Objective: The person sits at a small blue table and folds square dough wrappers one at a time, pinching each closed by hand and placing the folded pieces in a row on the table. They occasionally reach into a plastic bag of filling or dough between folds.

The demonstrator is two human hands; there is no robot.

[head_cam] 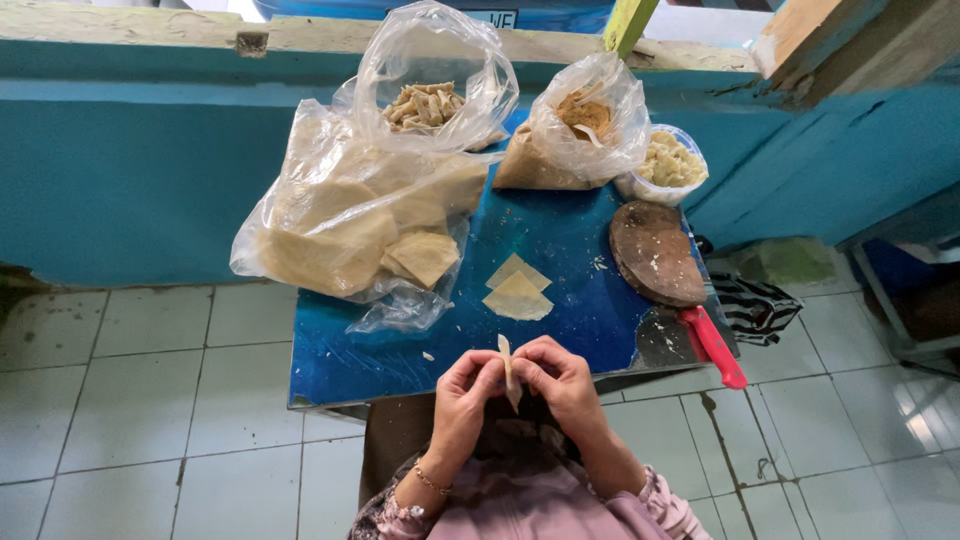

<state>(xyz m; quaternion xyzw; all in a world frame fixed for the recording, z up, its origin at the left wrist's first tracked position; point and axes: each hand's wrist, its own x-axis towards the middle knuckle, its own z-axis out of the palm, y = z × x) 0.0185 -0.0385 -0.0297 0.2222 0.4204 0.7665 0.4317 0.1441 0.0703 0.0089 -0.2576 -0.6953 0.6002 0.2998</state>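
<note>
Both hands, left hand [463,392] & right hand [560,380], had fingers pinched on a folded wrapper [509,372] over the blue tabletop [560,250]; two flat wrappers [518,290] lay nearby.

Large clear wrapper bag [340,215] left, two clear bags [435,85] [580,125] behind, white sign [495,17] above

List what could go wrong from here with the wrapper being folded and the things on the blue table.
1. Both hands, left hand and right hand, pinch the thin wrapper off the blue table near its edge; a slip would likely drop it onto the lap or floor.
2. The red-handled knife overhangs the table corner and might get knocked off.
3. The spare wrappers lie uncovered and may dry out.
</note>
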